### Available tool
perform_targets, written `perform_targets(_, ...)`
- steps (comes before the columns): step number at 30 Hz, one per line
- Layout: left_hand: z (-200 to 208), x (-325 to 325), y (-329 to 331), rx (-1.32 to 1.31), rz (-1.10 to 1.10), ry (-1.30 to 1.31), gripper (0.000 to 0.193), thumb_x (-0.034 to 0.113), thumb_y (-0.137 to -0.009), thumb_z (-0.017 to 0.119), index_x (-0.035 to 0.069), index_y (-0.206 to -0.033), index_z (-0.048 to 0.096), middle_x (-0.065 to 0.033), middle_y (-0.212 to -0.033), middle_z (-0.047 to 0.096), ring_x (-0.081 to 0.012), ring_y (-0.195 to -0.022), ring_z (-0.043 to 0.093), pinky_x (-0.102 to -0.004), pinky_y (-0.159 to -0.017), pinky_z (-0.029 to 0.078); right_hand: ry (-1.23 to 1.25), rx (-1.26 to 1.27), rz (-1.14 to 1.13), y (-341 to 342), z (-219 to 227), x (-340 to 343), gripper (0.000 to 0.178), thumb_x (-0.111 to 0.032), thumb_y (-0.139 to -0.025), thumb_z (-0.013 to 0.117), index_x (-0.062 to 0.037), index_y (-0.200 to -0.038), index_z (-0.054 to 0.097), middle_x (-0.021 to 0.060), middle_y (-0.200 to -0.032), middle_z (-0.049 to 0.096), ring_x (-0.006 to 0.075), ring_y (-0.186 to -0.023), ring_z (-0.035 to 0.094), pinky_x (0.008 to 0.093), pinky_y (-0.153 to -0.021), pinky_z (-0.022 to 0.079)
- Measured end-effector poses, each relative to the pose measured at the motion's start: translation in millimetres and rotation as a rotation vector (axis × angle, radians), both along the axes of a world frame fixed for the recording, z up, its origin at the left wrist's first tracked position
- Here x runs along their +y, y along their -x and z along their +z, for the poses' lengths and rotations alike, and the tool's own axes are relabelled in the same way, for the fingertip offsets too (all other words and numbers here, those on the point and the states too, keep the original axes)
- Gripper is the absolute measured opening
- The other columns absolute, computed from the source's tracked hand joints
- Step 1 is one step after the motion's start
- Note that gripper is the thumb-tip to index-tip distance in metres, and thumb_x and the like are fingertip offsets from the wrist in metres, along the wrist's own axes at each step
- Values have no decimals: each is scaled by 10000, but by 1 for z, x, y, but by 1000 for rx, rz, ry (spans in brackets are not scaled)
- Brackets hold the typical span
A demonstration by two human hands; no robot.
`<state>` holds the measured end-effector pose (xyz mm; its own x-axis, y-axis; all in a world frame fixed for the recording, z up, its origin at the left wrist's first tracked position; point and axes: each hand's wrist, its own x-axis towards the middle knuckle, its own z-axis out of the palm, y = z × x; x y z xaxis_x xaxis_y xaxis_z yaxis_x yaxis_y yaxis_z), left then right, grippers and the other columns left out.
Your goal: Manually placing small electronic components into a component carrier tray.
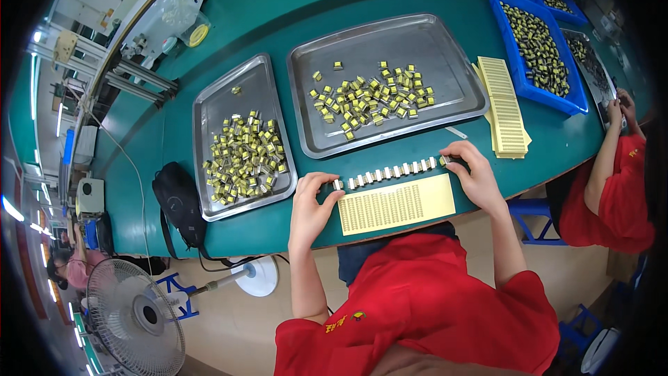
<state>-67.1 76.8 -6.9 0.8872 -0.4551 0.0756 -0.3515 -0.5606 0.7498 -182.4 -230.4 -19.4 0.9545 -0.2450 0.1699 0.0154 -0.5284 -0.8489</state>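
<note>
A row of small transformer-like components [388,173], pale sides up, lies on the green table in front of me. At its left end my left hand [310,207] pinches one component [338,184] between thumb and fingers. My right hand [477,177] closes on another component [444,160] at the right end. Just below the row is a yellow label sheet [383,210], its right part bare of labels. Beyond it, a large metal tray [445,45] holds scattered yellow-topped components [376,94]. A narrower metal tray [209,97] at the left carries a heap of them [245,157].
Stacked yellow label sheets [502,106] lie right of the large tray, beside a blue bin [511,69] full of components. A black bag [179,202] rests at the table's left edge. A fan [136,315] stands lower left. A co-worker in red [612,195] works at right.
</note>
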Motion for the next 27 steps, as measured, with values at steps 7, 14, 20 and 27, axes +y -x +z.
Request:
perform_targets(7, -2, -7, -1, -45, -65, -7, 274, 78, -762, 743, 26, -1021, 672, -74, -1004, 652, -239, -961, 581, -333, -791, 476, 154, -5, 26, -3, -1, 6, 244, 9, -835, 630, 0, -1078, 615, 128, -1075, 597, 310, -1089, 549, 373, -936, 444)
perform_targets(14, 10, -11, -4, -46, -58, -15, 261, 109, -789, 748, 26, -1022, 666, -88, -1021, 641, -248, -963, 581, -345, -793, 477, 150, 89, 87, -7, 15, 2, 268, -22, -844, 641, -2, -1108, 598, 129, -1124, 582, 304, -1108, 536, 373, -942, 442)
perform_targets(20, 6, -34, -43, -294, -47, -59, 195, 76, -825, 696, 36, -1014, 667, -103, -984, 621, -289, -970, 585, -375, -853, 464, 413, -143, 187, -69, 26, 15, 248, -65, -830, 672, -26, -1068, 612, 112, -1107, 568, 304, -1096, 527, 380, -941, 442)
perform_targets(27, 7, -59, -75, -399, -355, -257, 213, -16, -788, 612, 48, -956, 726, -93, -967, 617, -286, -963, 593, -400, -878, 470, 650, -227, 323, -139, 5, 31, 226, -84, -784, 695, -45, -994, 624, 86, -1090, 565, 286, -1112, 523, 395, -961, 452)
